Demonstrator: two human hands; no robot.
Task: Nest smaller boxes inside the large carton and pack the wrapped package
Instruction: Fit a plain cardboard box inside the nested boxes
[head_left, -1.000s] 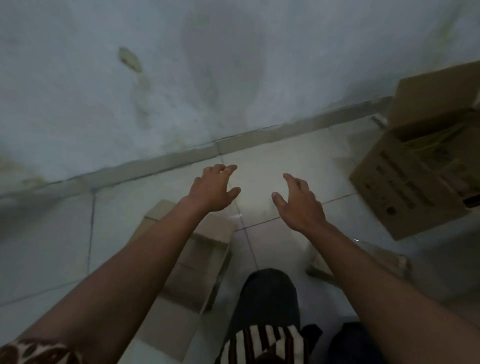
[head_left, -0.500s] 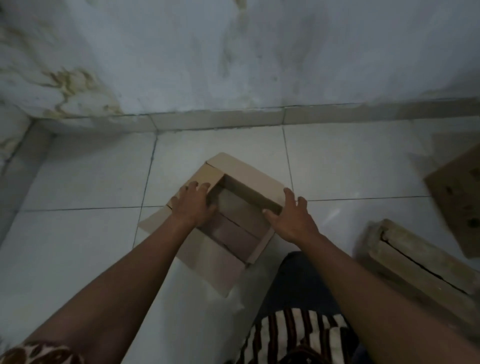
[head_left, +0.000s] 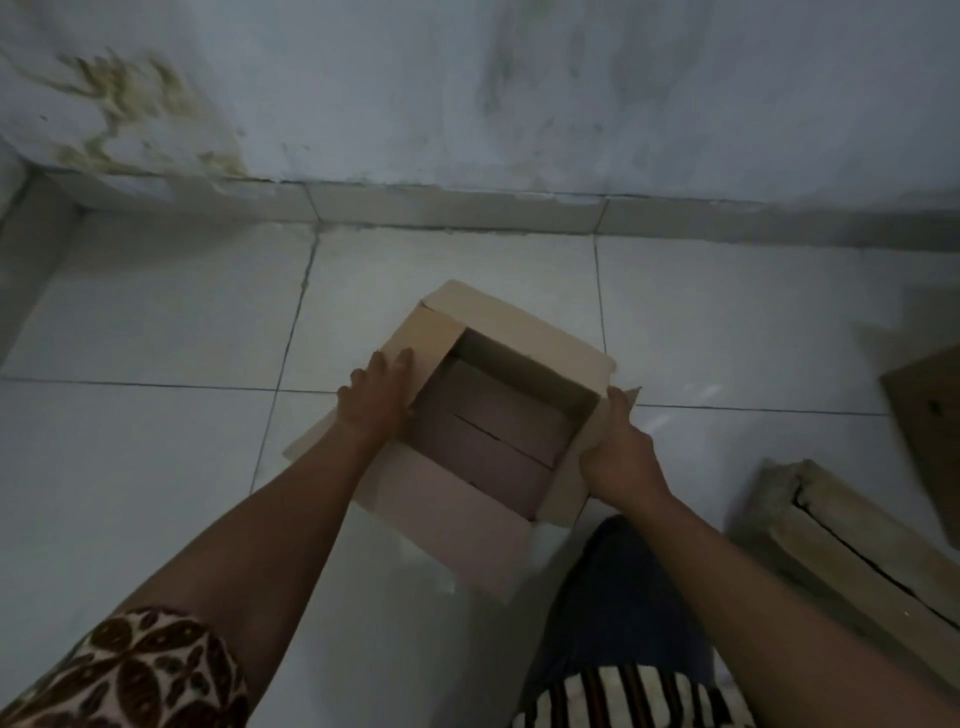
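A small open cardboard box (head_left: 524, 332) sits on the tiled floor in front of me, its four flaps spread outward and its inside bare. My left hand (head_left: 376, 397) lies flat on the box's left flap, fingers together. My right hand (head_left: 618, 452) grips the right flap and wall, thumb on the inner side. At the right edge of the view, a corner of the large brown carton (head_left: 930, 426) shows; the rest is cut off. No wrapped package is in view.
A flattened, worn cardboard piece (head_left: 841, 545) lies on the floor at the right, near my knee (head_left: 623, 582). A stained wall (head_left: 467, 104) with a tiled skirting runs across the back. White floor tiles (head_left: 145, 467) extend to the left.
My view swung left and down, from the large carton to the small box. Both hands came down from mid-air onto the box's side flaps, and the right hand has slid farther out along its flap.
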